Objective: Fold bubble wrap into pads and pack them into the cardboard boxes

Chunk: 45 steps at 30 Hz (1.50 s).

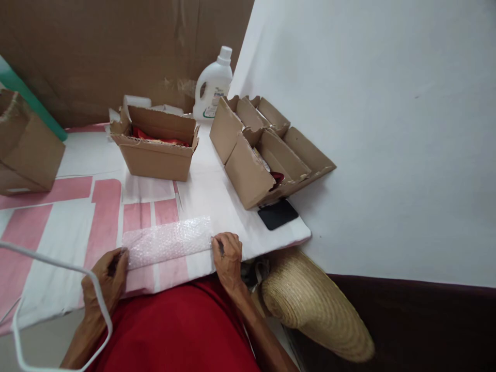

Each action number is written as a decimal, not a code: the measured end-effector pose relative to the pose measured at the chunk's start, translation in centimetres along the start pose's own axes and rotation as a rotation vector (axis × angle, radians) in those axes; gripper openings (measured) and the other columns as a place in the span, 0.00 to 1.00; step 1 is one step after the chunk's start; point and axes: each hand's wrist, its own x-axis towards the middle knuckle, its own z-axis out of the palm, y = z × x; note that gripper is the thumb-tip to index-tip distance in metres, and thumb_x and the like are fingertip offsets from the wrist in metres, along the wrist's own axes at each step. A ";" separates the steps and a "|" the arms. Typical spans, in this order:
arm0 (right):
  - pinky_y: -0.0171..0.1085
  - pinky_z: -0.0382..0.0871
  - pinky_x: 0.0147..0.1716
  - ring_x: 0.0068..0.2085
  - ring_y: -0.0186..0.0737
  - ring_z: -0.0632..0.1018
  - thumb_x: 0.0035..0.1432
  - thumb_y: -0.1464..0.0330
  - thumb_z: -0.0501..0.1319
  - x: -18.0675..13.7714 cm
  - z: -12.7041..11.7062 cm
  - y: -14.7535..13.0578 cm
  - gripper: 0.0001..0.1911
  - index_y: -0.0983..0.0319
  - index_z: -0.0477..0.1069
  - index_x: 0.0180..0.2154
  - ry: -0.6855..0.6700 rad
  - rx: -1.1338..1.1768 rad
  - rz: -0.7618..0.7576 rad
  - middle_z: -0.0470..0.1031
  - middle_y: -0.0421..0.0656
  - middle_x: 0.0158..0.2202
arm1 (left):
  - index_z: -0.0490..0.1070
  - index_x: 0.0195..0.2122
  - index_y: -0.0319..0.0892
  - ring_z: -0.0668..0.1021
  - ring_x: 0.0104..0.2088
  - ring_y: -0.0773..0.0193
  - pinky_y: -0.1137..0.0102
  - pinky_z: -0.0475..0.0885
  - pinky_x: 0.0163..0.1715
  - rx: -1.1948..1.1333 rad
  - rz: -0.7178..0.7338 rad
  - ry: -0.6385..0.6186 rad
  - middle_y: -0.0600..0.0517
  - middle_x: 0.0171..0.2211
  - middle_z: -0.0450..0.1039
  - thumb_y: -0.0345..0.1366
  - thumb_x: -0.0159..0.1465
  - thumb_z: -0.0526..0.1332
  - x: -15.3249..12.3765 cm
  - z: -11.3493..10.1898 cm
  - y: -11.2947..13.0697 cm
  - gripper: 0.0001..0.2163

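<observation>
A strip of clear bubble wrap [168, 242] lies along the front of the table, its two ends in my hands. My left hand [105, 279] pinches the left end between thumb and fingers. At the other end, my right hand [228, 256] grips the right edge with its fingers curled. The strip looks flat and stretched out between them. Pink and white stripes of the table cover [106, 212] show through it.
Behind the wrap stands an open cardboard box [157, 161] with red packets inside. Several more boxes [251, 173] line the right side, near a black phone [278, 214] and a white jug [213, 90]. A white cable [101, 305] loops over my left forearm. A straw hat [313, 305] sits below right.
</observation>
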 end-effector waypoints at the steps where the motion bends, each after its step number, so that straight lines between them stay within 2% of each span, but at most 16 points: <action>1: 0.43 0.62 0.43 0.39 0.45 0.70 0.71 0.69 0.54 0.1 0.1 -0.1 0.12 0.60 0.68 0.33 -0.005 -0.036 -0.003 0.72 0.43 0.34 | 0.78 0.44 0.43 0.82 0.36 0.58 0.65 0.77 0.42 0.017 0.027 0.017 0.49 0.37 0.81 0.51 0.65 0.58 0.0 0.2 0.0 0.18; 5: 0.42 0.60 0.42 0.39 0.45 0.70 0.71 0.69 0.56 0.2 0.7 -0.2 0.12 0.60 0.66 0.31 -0.004 -0.123 -0.012 0.71 0.43 0.33 | 0.76 0.47 0.41 0.81 0.37 0.59 0.65 0.76 0.41 0.067 0.139 0.073 0.48 0.37 0.80 0.48 0.67 0.58 0.0 0.7 -0.3 0.17; 8: 0.42 0.60 0.42 0.39 0.45 0.69 0.70 0.69 0.56 0.2 0.8 -0.1 0.12 0.59 0.66 0.31 0.010 -0.151 -0.021 0.71 0.43 0.32 | 0.72 0.55 0.39 0.80 0.36 0.59 0.65 0.76 0.38 0.081 0.210 0.141 0.46 0.41 0.78 0.46 0.67 0.60 0.0 0.8 -0.2 0.20; 10: 0.42 0.61 0.42 0.39 0.45 0.70 0.71 0.69 0.56 0.2 0.7 0.1 0.12 0.59 0.66 0.31 0.006 -0.150 -0.025 0.71 0.43 0.33 | 0.69 0.59 0.39 0.79 0.42 0.55 0.61 0.75 0.43 0.117 0.310 0.232 0.42 0.46 0.76 0.43 0.67 0.62 -0.4 0.6 0.0 0.22; 12: 0.42 0.62 0.42 0.39 0.45 0.70 0.71 0.68 0.56 0.3 0.5 0.0 0.12 0.59 0.66 0.31 0.006 -0.126 -0.020 0.71 0.43 0.32 | 0.68 0.60 0.41 0.78 0.49 0.51 0.56 0.72 0.51 0.172 0.490 0.278 0.40 0.52 0.75 0.38 0.65 0.64 -0.9 0.4 0.0 0.22; 15: 0.44 0.65 0.43 0.41 0.46 0.72 0.70 0.69 0.57 0.3 0.3 -1.0 0.07 0.61 0.69 0.37 0.106 -0.088 -0.038 0.74 0.46 0.36 | 0.70 0.59 0.44 0.77 0.54 0.49 0.55 0.69 0.55 0.224 0.774 0.131 0.41 0.55 0.74 0.32 0.65 0.64 -1.9 0.4 -0.4 0.20; 17: 0.46 0.66 0.47 0.45 0.48 0.74 0.70 0.70 0.57 0.2 0.5 -2.5 0.05 0.63 0.70 0.44 0.193 -0.086 -0.133 0.76 0.50 0.41 | 0.69 0.59 0.44 0.77 0.54 0.49 0.56 0.69 0.54 0.232 0.864 0.035 0.41 0.54 0.75 0.31 0.65 0.63 -2.4 0.5 -0.9 0.20; 19: 0.49 0.65 0.53 0.51 0.50 0.74 0.69 0.70 0.57 -0.2 1.0 -4.3 0.10 0.64 0.70 0.50 0.151 -0.056 -0.327 0.77 0.52 0.47 | 0.69 0.59 0.43 0.77 0.55 0.48 0.57 0.69 0.53 0.236 0.879 0.015 0.40 0.54 0.75 0.31 0.66 0.63 -2.6 0.6 -1.3 0.19; 22: 0.50 0.65 0.57 0.58 0.51 0.72 0.68 0.65 0.58 -0.9 2.0 -5.7 0.18 0.66 0.69 0.56 -0.117 0.011 -0.601 0.77 0.53 0.53 | 0.68 0.59 0.43 0.77 0.55 0.49 0.58 0.69 0.53 0.238 0.851 0.022 0.41 0.54 0.75 0.32 0.66 0.62 -2.7 0.7 -1.7 0.20; 24: 0.52 0.66 0.57 0.58 0.52 0.73 0.68 0.63 0.58 -1.3 2.1 -4.9 0.21 0.66 0.69 0.58 -0.197 -0.012 -0.590 0.77 0.54 0.54 | 0.67 0.60 0.44 0.77 0.54 0.51 0.59 0.69 0.53 0.235 0.834 0.023 0.41 0.53 0.75 0.32 0.67 0.61 -2.6 0.7 -1.7 0.20; 27: 0.51 0.68 0.56 0.57 0.52 0.74 0.70 0.66 0.56 -1.7 1.0 -2.1 0.19 0.66 0.69 0.59 -0.154 -0.088 -0.427 0.77 0.54 0.55 | 0.68 0.59 0.43 0.78 0.52 0.53 0.61 0.70 0.51 0.237 0.821 0.033 0.42 0.52 0.76 0.32 0.68 0.60 -2.4 0.8 -1.7 0.18; 32: 0.49 0.68 0.57 0.60 0.50 0.73 0.70 0.69 0.56 -1.9 -0.6 0.1 0.19 0.64 0.69 0.60 -0.125 -0.151 -0.400 0.76 0.52 0.58 | 0.69 0.57 0.43 0.78 0.49 0.54 0.62 0.69 0.48 0.278 0.813 -0.020 0.43 0.50 0.76 0.34 0.69 0.59 -2.0 0.7 -1.9 0.15; 36: 0.53 0.67 0.55 0.56 0.53 0.74 0.69 0.69 0.57 -1.9 -0.5 -1.2 0.15 0.64 0.71 0.55 -0.056 -0.168 -0.366 0.78 0.53 0.53 | 0.69 0.55 0.43 0.79 0.47 0.55 0.62 0.69 0.46 0.276 0.889 0.002 0.43 0.48 0.78 0.35 0.69 0.59 -0.9 -0.3 -1.7 0.14; 39: 0.52 0.68 0.50 0.52 0.53 0.75 0.68 0.70 0.58 -1.7 -0.2 -2.7 0.12 0.64 0.72 0.51 -0.033 -0.138 -0.399 0.79 0.53 0.49 | 0.72 0.50 0.45 0.80 0.45 0.55 0.63 0.68 0.46 0.307 0.979 0.045 0.46 0.44 0.80 0.39 0.68 0.61 0.3 -1.3 -1.6 0.11; 42: 0.46 0.70 0.43 0.45 0.49 0.75 0.69 0.70 0.55 -1.5 1.1 -4.7 0.08 0.62 0.72 0.45 -0.157 -0.031 -0.537 0.78 0.51 0.42 | 0.74 0.45 0.47 0.81 0.40 0.58 0.64 0.67 0.43 0.321 1.095 0.015 0.50 0.39 0.80 0.41 0.67 0.62 1.6 -1.9 -2.0 0.08; 45: 0.42 0.67 0.36 0.40 0.45 0.73 0.70 0.70 0.54 -1.3 3.3 -6.8 0.08 0.61 0.71 0.39 -0.260 0.023 -0.697 0.76 0.46 0.36 | 0.73 0.45 0.45 0.80 0.39 0.59 0.64 0.67 0.43 0.369 1.115 -0.040 0.49 0.39 0.80 0.41 0.66 0.60 2.5 -1.9 -2.6 0.09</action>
